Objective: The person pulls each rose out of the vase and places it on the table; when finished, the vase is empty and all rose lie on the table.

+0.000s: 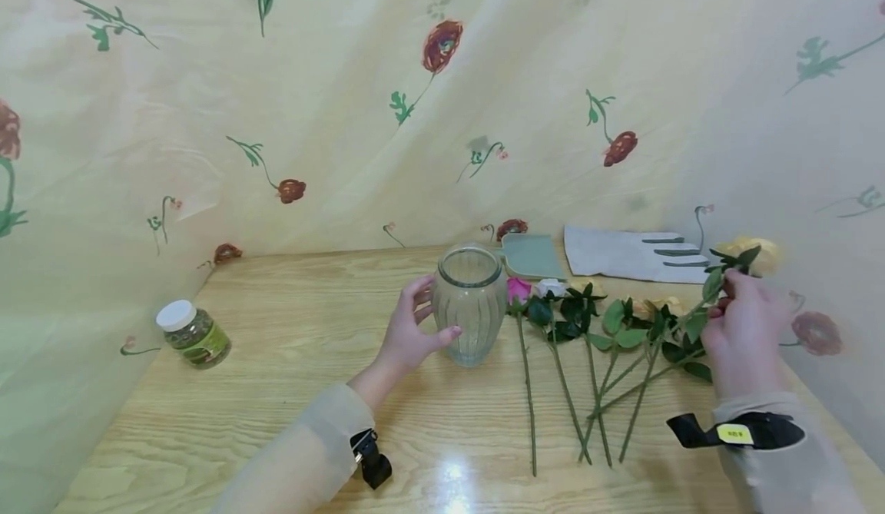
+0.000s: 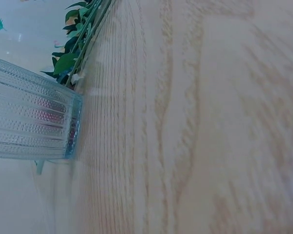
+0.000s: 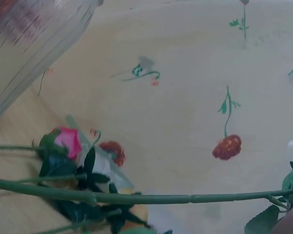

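A ribbed clear glass vase (image 1: 470, 310) stands upright on the table. My left hand (image 1: 413, 329) holds it from the left, thumb across the front and fingers round the far side. At the right, my right hand (image 1: 745, 328) pinches an artificial yellow rose (image 1: 760, 256) just below its bloom. Its long green stem (image 3: 166, 199) crosses the right wrist view. Beside the vase lie a pink rose (image 1: 518, 290), a white rose (image 1: 550, 289) and several yellowish ones, their stems (image 1: 531, 399) pointing toward me and some crossing.
A jar with a white lid (image 1: 177, 315) stands at the left of the table. Behind the flowers lie a pale green flat piece (image 1: 532, 255) and a light grey sheet with dark slots (image 1: 608, 253). A flower-printed cloth (image 1: 346, 99) hangs behind the table.
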Action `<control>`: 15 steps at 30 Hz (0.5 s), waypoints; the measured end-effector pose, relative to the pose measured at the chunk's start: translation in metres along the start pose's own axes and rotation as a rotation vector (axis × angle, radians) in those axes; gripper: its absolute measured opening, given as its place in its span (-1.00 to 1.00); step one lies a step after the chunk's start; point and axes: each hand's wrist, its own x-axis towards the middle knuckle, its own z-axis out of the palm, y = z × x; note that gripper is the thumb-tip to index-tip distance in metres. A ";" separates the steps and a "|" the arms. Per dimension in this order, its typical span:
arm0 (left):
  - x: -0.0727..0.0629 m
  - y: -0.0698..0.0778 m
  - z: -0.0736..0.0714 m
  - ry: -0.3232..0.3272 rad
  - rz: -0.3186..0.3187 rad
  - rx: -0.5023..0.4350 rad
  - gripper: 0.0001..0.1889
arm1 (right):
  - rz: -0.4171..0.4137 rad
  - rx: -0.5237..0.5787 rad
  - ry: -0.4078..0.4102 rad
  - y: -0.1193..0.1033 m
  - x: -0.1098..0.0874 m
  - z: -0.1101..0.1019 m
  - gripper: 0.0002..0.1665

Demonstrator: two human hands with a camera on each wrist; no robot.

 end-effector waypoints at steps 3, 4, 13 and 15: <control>0.000 0.000 0.000 0.000 0.015 0.001 -0.22 | -0.033 -0.029 0.042 0.003 0.002 -0.009 -0.71; 0.000 -0.001 0.000 -0.001 0.018 0.002 -0.22 | -0.045 -0.038 0.066 0.004 0.003 -0.012 -0.76; 0.000 0.002 -0.002 0.004 0.047 -0.011 -0.22 | -0.059 -0.091 0.156 0.010 0.009 -0.039 -0.78; 0.000 0.003 -0.001 0.000 0.048 -0.019 -0.23 | -0.043 -0.087 0.161 0.011 0.011 -0.044 -0.78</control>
